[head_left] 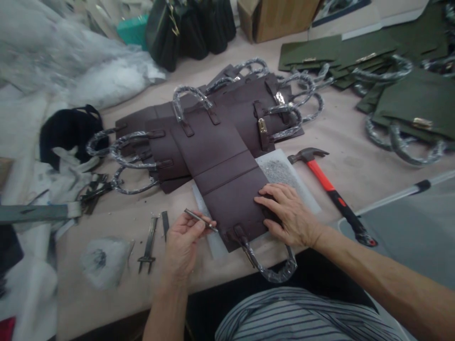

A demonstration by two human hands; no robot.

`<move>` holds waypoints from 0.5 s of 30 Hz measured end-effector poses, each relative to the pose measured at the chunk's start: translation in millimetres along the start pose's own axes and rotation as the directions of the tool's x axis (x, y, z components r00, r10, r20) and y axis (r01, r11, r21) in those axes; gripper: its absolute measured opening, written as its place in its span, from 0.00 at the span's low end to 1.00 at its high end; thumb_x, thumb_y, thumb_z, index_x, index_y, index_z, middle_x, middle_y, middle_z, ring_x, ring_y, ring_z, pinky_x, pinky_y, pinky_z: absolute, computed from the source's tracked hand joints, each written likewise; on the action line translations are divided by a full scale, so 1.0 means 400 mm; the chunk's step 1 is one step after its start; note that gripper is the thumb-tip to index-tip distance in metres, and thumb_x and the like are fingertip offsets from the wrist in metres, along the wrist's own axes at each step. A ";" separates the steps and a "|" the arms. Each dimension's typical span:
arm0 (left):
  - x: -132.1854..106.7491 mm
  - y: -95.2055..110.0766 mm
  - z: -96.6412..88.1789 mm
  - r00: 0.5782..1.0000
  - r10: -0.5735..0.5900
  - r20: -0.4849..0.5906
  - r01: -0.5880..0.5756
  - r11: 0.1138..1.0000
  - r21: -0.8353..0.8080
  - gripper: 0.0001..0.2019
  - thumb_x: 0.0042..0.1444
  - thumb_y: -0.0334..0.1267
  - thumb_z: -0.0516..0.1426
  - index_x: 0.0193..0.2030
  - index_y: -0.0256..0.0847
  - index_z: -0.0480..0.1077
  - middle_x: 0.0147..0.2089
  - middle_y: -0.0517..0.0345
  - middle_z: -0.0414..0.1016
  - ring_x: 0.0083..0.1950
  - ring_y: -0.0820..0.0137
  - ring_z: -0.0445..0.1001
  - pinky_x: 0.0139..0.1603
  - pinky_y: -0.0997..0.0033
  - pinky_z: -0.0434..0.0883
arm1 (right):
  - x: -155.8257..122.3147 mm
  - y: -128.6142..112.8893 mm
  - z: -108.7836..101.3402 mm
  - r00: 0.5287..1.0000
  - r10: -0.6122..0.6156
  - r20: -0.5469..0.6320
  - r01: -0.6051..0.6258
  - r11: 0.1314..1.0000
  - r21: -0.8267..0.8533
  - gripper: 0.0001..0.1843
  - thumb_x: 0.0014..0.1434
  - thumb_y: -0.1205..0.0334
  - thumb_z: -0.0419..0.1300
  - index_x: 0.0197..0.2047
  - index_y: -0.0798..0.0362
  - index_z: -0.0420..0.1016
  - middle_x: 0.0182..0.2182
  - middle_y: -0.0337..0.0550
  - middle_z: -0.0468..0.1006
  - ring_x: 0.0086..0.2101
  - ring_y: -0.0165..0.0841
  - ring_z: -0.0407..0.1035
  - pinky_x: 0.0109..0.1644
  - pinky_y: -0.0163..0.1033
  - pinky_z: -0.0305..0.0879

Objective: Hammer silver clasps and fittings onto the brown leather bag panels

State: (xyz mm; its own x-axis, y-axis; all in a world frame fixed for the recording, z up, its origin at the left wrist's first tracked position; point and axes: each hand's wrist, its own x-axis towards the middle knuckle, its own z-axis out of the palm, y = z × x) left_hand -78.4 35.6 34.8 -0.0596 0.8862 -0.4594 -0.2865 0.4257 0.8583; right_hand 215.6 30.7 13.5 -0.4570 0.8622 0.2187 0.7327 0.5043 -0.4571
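A dark brown leather bag panel [227, 187] lies with a fold line across its middle and plastic-wrapped handles at both ends. My left hand [183, 241] pinches a thin metal punch [199, 219], its tip by the panel's near left corner. On the panel's near right part, my right hand [287, 213] grips with bent fingers around a dark raised part, largely covered by the hand. The near wrapped handle [275, 274] hangs toward my body. Underneath the panel is a white slab [307, 196] with a speckled grey surface.
A claw hammer [330, 189] with a red and black handle lies at right. Left of my left hand are a pronged metal tool [147, 246] and a plastic bag [104, 260]. More brown panels [223, 104] are stacked behind, green panels [415, 106] at far right, a cardboard box [284, 19] at the back.
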 end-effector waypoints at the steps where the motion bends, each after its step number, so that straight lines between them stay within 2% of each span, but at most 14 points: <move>1: -0.012 -0.011 0.020 1.000 0.014 -0.004 -0.014 1.000 0.009 0.20 0.43 0.43 0.72 0.38 0.38 0.72 0.33 0.55 0.81 0.35 0.63 0.83 0.37 0.65 0.80 | 0.001 -0.001 -0.001 1.000 -0.002 0.002 0.002 1.000 0.004 0.28 0.58 0.57 0.59 0.61 0.53 0.70 0.59 0.56 0.67 0.60 0.53 0.59 0.65 0.64 0.53; 5: -0.046 -0.055 0.107 0.991 0.136 -0.003 -0.135 0.987 0.087 0.16 0.53 0.46 0.68 0.40 0.37 0.72 0.35 0.54 0.82 0.36 0.66 0.83 0.37 0.70 0.79 | 0.003 -0.002 -0.002 1.000 -0.012 -0.005 0.012 1.000 0.011 0.28 0.57 0.58 0.59 0.61 0.55 0.72 0.58 0.57 0.68 0.59 0.54 0.59 0.65 0.64 0.53; 9: -0.056 -0.084 0.172 0.946 0.309 0.094 -0.323 0.915 0.241 0.10 0.60 0.42 0.63 0.40 0.38 0.73 0.38 0.52 0.83 0.38 0.68 0.82 0.43 0.70 0.79 | 0.001 -0.001 0.001 1.000 -0.016 -0.007 0.016 1.000 0.002 0.28 0.58 0.57 0.60 0.61 0.56 0.72 0.58 0.57 0.67 0.59 0.54 0.58 0.65 0.63 0.53; 12: -0.054 -0.098 0.190 0.902 0.403 0.158 -0.432 0.814 0.388 0.05 0.63 0.38 0.60 0.40 0.39 0.74 0.39 0.53 0.83 0.40 0.68 0.81 0.46 0.69 0.78 | -0.001 -0.001 0.001 1.000 -0.021 -0.015 0.021 1.000 -0.002 0.28 0.58 0.58 0.60 0.61 0.57 0.72 0.58 0.58 0.67 0.59 0.54 0.58 0.65 0.63 0.52; 15: -0.052 -0.109 0.188 0.868 0.461 0.183 -0.491 0.748 0.446 0.04 0.64 0.35 0.58 0.40 0.40 0.75 0.39 0.55 0.82 0.41 0.68 0.81 0.47 0.69 0.77 | -0.002 -0.002 -0.001 0.999 -0.025 -0.028 0.025 1.000 -0.004 0.28 0.57 0.58 0.61 0.60 0.57 0.73 0.58 0.57 0.68 0.59 0.53 0.58 0.66 0.62 0.52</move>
State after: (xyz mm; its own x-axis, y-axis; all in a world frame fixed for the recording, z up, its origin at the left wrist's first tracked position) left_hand 7.2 12.5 24.2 -0.0092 0.9992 0.0388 0.2414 -0.0354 0.9698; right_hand 215.5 29.5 14.0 -0.4605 0.8504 0.2544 0.7229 0.5256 -0.4485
